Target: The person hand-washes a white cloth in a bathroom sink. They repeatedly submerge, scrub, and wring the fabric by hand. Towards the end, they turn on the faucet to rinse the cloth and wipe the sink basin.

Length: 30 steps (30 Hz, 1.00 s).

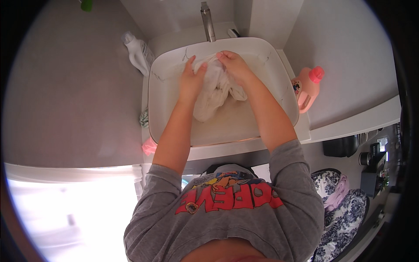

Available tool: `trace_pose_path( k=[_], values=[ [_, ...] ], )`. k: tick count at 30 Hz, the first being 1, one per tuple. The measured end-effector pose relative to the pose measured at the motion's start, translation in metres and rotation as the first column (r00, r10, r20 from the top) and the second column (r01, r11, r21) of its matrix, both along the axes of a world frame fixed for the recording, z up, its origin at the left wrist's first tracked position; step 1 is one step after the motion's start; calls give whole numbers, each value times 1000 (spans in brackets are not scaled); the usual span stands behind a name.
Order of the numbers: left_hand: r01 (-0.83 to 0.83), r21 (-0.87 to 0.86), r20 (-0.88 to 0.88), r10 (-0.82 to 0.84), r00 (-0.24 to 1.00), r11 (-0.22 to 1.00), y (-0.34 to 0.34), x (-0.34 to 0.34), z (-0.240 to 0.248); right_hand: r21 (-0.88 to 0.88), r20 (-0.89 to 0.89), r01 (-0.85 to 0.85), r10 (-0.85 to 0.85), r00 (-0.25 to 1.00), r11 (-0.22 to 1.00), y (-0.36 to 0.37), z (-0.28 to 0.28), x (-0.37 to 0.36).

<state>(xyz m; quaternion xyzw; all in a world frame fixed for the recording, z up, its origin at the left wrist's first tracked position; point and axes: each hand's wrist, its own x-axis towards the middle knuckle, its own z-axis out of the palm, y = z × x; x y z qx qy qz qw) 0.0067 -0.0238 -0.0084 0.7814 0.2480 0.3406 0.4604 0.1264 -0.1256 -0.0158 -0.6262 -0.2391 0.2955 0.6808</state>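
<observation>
A wet white cloth [213,96] hangs bunched in the wide white sink [163,113], its lower folds lying in cloudy, shallow water. My right hand [235,67] pinches its upper edge between thumb and fingers, just below the faucet. On the cloth's left side, my left hand [192,83] has its thumb and a finger on either side of the fabric, gripping it; the other fingers are partly hidden. A small dark mark shows in the middle of the cloth.
A metal faucet [208,24] rises behind the sink. A white bottle [139,54] stands at the left, and a pink jug with a red cap [309,89] at the right. Something pink [149,146] lies by the near left corner. A patterned seat [345,218] is at lower right.
</observation>
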Motion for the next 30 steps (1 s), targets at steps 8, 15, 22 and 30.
trace_pose_path(
  k=[8,15,22,30],
  values=[
    [35,574,315,-260,913,818,2,-7,17,14,634,87,-75,769,996,-29,60,-27],
    [251,-280,410,-121,904,927,16,-8,-2,-452,516,-119,368,773,884,-30,18,7],
    [276,-330,487,-88,869,903,13,-3,1,368,-101,-32,74,992,929,-20,34,-4],
    [522,-718,549,-87,831,461,12,-4,-1,211,-99,-113,137,986,971,-20,48,-12]
  ],
)
